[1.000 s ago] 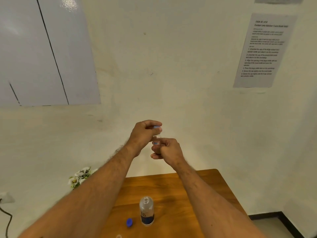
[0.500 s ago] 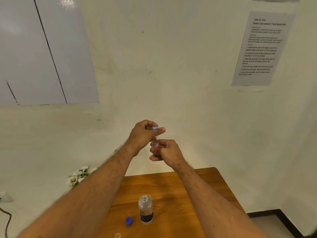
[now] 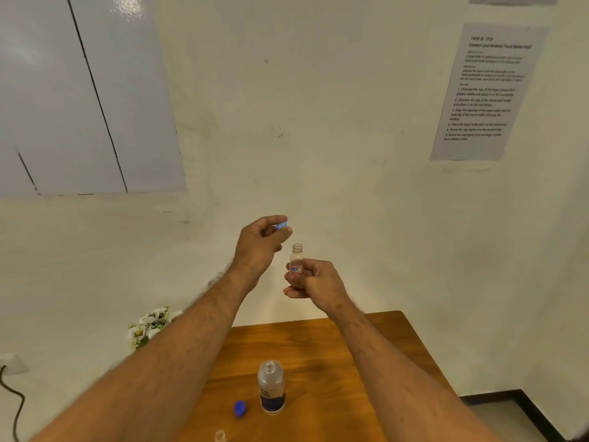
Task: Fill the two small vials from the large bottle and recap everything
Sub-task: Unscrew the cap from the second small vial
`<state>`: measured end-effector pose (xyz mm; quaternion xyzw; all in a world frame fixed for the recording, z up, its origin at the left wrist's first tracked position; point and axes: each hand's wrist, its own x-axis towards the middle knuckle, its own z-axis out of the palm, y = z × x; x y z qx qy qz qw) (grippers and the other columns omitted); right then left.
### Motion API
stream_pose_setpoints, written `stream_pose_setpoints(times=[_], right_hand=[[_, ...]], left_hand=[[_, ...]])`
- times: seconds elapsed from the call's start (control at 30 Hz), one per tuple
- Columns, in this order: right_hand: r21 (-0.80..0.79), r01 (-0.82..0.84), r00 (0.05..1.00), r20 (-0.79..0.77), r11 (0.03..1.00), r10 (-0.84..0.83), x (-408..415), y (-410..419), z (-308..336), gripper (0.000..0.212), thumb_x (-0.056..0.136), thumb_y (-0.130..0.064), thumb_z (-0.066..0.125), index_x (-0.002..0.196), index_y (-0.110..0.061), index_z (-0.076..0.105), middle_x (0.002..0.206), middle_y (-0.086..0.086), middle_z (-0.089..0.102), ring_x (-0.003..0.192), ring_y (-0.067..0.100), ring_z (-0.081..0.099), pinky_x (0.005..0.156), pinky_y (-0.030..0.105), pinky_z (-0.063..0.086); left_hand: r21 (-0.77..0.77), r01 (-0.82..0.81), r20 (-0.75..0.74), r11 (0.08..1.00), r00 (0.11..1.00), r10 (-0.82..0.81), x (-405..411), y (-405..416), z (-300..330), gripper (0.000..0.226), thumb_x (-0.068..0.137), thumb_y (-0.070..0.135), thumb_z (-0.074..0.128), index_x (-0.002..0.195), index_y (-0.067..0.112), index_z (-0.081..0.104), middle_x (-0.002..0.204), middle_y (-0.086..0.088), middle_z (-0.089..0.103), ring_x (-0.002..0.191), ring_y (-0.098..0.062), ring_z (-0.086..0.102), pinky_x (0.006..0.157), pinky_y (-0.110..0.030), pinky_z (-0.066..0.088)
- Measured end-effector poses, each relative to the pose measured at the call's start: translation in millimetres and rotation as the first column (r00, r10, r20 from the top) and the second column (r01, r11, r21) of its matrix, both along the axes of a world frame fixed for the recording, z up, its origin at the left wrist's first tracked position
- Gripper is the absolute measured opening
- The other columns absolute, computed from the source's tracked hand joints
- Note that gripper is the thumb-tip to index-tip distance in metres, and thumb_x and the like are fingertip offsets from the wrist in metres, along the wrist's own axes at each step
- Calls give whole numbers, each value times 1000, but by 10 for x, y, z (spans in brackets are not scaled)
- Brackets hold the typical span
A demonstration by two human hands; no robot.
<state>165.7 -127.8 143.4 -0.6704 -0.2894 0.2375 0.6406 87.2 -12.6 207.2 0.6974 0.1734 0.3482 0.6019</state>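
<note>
Here the person's right hand (image 3: 314, 279) grips a small vial (image 3: 296, 261) by its lower body, upright and raised well above the wooden table (image 3: 334, 355), its threaded neck bare; holding it low leaves the mouth free for a pour. The left hand (image 3: 259, 247), just beside the vial and slightly higher than its neck, pinches a light-blue cap (image 3: 281, 225) between thumb and fingertips, apart from the vial; the cap is thus kept clear of the opening. Whether the vial holds liquid cannot be told.

The large bottle (image 3: 271, 389) serves as landmark. It stands upright on the table, uncapped, below and nearer the camera than both hands, presumably left open because it is the source for filling. Its dark-blue cap (image 3: 240, 408) lies on the table just left of the bottle's base, set aside within reach for recapping. Nearer the camera than the bottle and somewhat to its left, at the frame's bottom edge, the rim of a second small clear container (image 3: 220, 435) shows; it is probably the other vial, though too little is visible to be sure. Left of the bottle and beyond the table's edge sits a cluster of white flowers (image 3: 149, 323).

Judged stage: vial opened, filling not yet begun.
</note>
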Motion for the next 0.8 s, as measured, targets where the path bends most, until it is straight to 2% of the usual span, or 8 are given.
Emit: stream_pose_setpoints(times=[0.1,0.23,0.33,0.4,0.5,0.6,0.7,0.8], right_hand=[[24,5,1000,3,1000,-5,12,-18,-32,34,91,-4,68,125,-10,64,106,11,72,79,26,76,77,28,61],[62,40,999,-37,997,-38,-4,-38,-118,35,92,0,65,121,-19,57,107,11,72,87,27,75,75,28,61],[40,63,997,-34,997,-62,-25,-64,-256,30,92,0,64,116,-17,61,112,11,69,92,24,73,76,27,61],[7,82,997,-11,997,-82,-38,-86,-367,28,91,-2,65,114,-18,64,115,8,67,93,22,72,78,26,61],[-84,121,991,70,989,-116,-49,-118,-548,30,89,-9,69,117,-21,67,121,-1,64,91,15,71,82,27,60],[-170,154,978,165,973,-126,-72,-163,-730,34,87,-18,73,120,-26,66,123,-6,59,98,8,65,87,24,54],[-199,168,978,155,965,-139,-105,-233,-909,39,87,-16,74,124,-25,65,119,-4,62,98,7,61,84,19,52],[-259,176,980,138,950,-144,-130,-318,-1095,41,86,-14,75,125,-20,65,109,-6,66,87,2,61,81,17,53]], left_hand=[[28,-8,-9,1000,1000,9,-54,4,-67,29,91,14,66,118,23,70,108,6,68,92,-9,62,72,-22,51],[-51,-25,-30,998,999,24,-120,12,-226,16,83,5,72,96,15,71,100,-3,67,86,-20,65,71,-30,58],[-118,-15,-29,993,1000,12,-177,8,-386,16,81,-2,71,88,9,64,90,-7,61,79,-23,65,81,-39,60],[-122,1,-37,992,999,-6,-221,0,-501,18,82,-3,70,93,10,67,88,-7,60,80,-23,66,85,-40,60],[-137,38,-52,990,998,-45,-285,-46,-669,29,88,2,66,110,19,73,92,-6,64,82,-19,68,85,-32,59],[-140,56,-90,988,994,-69,-339,-95,-855,24,91,9,66,107,24,75,92,-3,70,84,-16,66,82,-27,58],[-130,50,-145,990,987,-68,-398,-144,-1065,24,89,12,68,109,24,75,91,-2,71,81,-14,62,77,-23,55],[-186,47,-181,981,980,-82,-466,-202,-1306,30,90,12,67,118,23,71,81,-5,69,76,-17,60,78,-25,54]])
